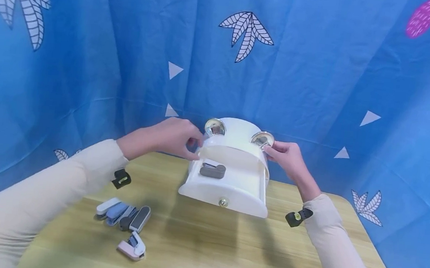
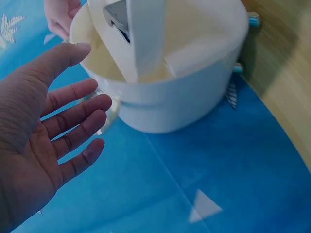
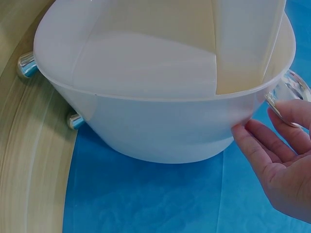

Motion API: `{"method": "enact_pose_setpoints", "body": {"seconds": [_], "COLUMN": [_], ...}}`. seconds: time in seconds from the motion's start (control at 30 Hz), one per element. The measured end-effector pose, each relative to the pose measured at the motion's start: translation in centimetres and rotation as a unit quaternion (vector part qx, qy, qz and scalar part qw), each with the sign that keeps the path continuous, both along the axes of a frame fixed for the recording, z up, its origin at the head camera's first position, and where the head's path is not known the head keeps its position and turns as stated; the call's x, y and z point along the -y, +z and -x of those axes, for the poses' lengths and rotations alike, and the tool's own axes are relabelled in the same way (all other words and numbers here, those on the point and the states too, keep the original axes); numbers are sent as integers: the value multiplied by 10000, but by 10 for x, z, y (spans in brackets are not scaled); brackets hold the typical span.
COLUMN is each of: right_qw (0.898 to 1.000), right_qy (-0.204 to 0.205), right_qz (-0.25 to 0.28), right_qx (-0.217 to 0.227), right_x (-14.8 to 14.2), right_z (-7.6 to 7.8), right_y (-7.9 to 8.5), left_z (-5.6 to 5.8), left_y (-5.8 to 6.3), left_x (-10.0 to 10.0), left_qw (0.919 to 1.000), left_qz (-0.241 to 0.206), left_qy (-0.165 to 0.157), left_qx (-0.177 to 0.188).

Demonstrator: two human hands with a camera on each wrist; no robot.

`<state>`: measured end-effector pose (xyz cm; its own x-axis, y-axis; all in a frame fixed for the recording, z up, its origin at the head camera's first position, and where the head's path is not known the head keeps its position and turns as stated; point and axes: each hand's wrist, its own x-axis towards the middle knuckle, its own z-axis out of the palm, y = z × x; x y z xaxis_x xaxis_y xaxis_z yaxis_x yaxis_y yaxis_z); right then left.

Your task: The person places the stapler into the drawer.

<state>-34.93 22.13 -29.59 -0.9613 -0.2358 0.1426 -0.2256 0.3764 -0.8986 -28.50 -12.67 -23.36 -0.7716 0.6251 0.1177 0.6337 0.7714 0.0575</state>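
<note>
A rounded white box (image 1: 238, 133) with two shiny gold ear-like discs on top stands on short metal feet. Its front drawer (image 1: 201, 189) is pulled out, and a grey stapler (image 1: 213, 170) lies in it. My right hand (image 1: 287, 159) is at the box's right side, thumb and fingers pinching the right gold disc (image 1: 263, 138); its other fingertips touch the white wall in the right wrist view. On the opposite side, my left hand (image 1: 175, 137) is beside the box near the left gold disc (image 1: 215, 127). Its fingers are spread and relaxed, holding nothing.
Several staplers (image 1: 140, 218) lie in a cluster on the wooden table (image 1: 202, 255) at the left front. Nearer me is a pink and white stapler (image 1: 133, 247). A blue patterned curtain (image 1: 304, 73) hangs right behind the box and around both sides.
</note>
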Motion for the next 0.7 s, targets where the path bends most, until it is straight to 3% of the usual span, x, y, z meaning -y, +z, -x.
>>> {"method": "enact_pose_setpoints", "body": {"seconds": [0.17, 0.4, 0.5, 0.7], "right_qw": [9999, 9999, 9998, 9997], "right_qy": [-6, 21, 22, 46], "right_qz": [-150, -165, -166, -243], "right_qx": [35, -27, -51, -57], "right_x": [-5, -7, -4, 1], "right_z": [-6, -8, -7, -4], "right_y": [5, 7, 6, 3], "left_z": [-2, -9, -15, -25], "left_y": [-11, -40, -55, -97], "left_x": [33, 75, 86, 97], "left_qw": [9993, 9948, 9927, 9900], "left_qz": [-15, -20, -40, 17], "left_qy": [357, 817, 874, 648], "left_qx": [106, 605, 829, 1250]}}
